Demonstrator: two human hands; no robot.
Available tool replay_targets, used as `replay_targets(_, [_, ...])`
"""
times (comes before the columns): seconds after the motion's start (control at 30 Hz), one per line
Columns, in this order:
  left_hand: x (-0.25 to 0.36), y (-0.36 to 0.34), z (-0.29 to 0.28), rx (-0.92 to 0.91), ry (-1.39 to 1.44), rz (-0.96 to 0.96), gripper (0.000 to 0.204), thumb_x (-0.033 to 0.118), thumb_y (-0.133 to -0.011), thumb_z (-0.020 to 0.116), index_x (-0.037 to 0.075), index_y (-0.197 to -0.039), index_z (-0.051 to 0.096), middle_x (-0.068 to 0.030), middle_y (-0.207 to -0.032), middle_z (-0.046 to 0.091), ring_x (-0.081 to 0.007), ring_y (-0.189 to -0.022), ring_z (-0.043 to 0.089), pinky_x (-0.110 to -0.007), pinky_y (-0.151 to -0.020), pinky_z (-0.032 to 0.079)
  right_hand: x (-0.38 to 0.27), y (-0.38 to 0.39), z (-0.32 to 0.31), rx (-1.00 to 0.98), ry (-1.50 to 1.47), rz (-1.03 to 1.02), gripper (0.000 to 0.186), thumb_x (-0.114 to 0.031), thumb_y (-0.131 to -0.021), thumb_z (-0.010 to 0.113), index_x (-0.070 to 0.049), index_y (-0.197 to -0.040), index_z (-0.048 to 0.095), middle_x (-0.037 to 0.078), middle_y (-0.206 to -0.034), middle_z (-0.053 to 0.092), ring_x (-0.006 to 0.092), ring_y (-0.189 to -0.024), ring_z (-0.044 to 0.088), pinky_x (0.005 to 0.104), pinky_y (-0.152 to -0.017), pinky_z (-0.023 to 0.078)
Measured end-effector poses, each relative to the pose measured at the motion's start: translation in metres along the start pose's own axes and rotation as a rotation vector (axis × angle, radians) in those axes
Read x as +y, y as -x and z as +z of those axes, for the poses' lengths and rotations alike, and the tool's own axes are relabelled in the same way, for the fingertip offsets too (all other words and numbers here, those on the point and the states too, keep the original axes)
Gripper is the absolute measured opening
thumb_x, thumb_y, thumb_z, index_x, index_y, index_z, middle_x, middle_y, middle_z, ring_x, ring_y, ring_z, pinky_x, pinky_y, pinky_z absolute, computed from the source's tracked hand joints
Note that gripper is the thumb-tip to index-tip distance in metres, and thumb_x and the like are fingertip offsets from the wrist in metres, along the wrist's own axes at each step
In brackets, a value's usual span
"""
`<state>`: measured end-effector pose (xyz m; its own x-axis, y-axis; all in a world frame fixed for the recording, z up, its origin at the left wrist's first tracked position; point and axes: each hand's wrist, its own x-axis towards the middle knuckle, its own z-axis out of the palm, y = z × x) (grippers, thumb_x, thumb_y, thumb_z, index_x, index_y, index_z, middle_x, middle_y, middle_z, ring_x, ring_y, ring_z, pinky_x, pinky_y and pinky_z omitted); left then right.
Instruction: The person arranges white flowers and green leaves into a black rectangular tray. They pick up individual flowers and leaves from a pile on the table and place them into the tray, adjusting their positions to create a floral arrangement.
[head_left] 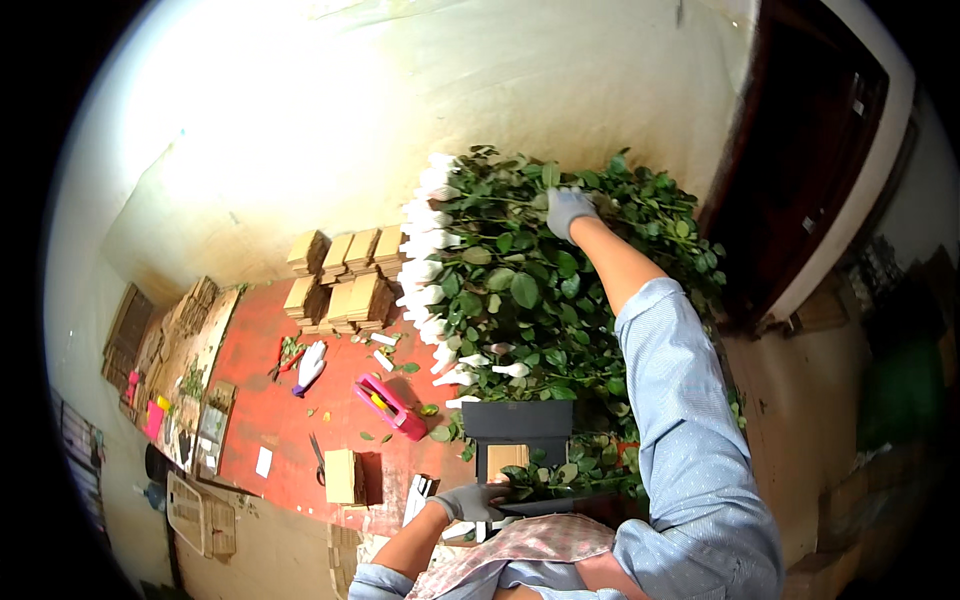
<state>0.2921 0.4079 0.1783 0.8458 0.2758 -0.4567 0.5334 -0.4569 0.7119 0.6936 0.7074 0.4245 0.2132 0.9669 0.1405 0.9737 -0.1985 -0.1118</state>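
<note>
A large heap of leafy, rose-like flower stems lies across the far part of the red table, their heads at the left wrapped in white sleeves. My right hand, in a grey glove, reaches to the back of the heap, its fingers closed around a leafy stem. Close to my body is a black box with its flap raised, holding a piece of cardboard and leafy stems. At the box's left edge rests my left hand, also gloved, its fingers stretched towards the stems.
Stacks of folded cardboard stand left of the heap on the red table. A pink tape dispenser, scissors, red-handled pruners, a white glove and a cardboard stack lie nearer. A dark door is at right.
</note>
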Motion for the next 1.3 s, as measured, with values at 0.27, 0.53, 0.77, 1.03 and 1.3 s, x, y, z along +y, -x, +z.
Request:
replay_targets(0.27, [0.005,0.001,-0.004,-0.079,0.021,-0.086,0.066,0.035,-0.083,0.068,0.007,-0.141,0.052,-0.0221,-0.126,0.064,-0.0396,-0.12,0.059,-0.044,-0.101,0.047,0.005,0.0,-0.041,0.342,0.427,-0.053,0.036,-0.023,-0.094,0.055,-0.01,-0.127,0.061,0.015,-0.124,0.065,0.0334,-0.118,0.059,0.0548,-0.104,0.039])
replay_targets(0.53, [-0.001,-0.003,0.004,0.009,0.03,0.031,0.065,0.035,-0.084,0.07,0.005,-0.14,0.054,-0.0209,-0.12,0.067,-0.0391,-0.116,0.062,-0.044,-0.099,0.049,0.017,0.128,-0.141,0.738,0.313,-0.362,0.035,-0.016,-0.08,0.067,-0.01,-0.114,0.061,0.015,-0.112,0.059,0.036,-0.104,0.057,0.0479,-0.091,0.046])
replay_targets(0.77, [-0.048,-0.016,0.03,-0.058,-0.093,0.123,0.06,0.043,-0.093,0.059,0.007,-0.141,0.057,-0.0201,-0.148,0.05,-0.0374,-0.137,0.047,-0.042,-0.114,0.042,0.021,0.333,-0.027,0.072,0.04,-0.44,0.029,-0.018,-0.083,0.065,-0.01,-0.11,0.058,0.012,-0.101,0.055,0.0315,-0.095,0.057,0.0465,-0.078,0.048])
replay_targets(1.03, [-0.018,-0.007,0.001,-0.116,0.047,-0.041,0.076,0.049,-0.08,0.075,0.006,-0.14,0.056,-0.0237,-0.125,0.067,-0.037,-0.113,0.065,-0.044,-0.097,0.05,0.06,0.442,0.164,-0.245,-0.118,-0.191,0.036,-0.02,-0.084,0.068,-0.011,-0.118,0.058,0.016,-0.113,0.057,0.0377,-0.105,0.058,0.0497,-0.084,0.051])
replay_targets(1.3, [0.014,0.002,-0.01,-0.07,0.103,-0.173,0.083,0.038,-0.076,0.072,-0.001,-0.145,0.049,-0.0263,-0.133,0.062,-0.0384,-0.123,0.06,-0.042,-0.106,0.047,0.021,0.429,0.125,-0.58,0.232,-0.315,0.033,-0.02,-0.085,0.069,-0.012,-0.116,0.063,0.013,-0.111,0.062,0.0336,-0.112,0.056,0.0483,-0.093,0.046])
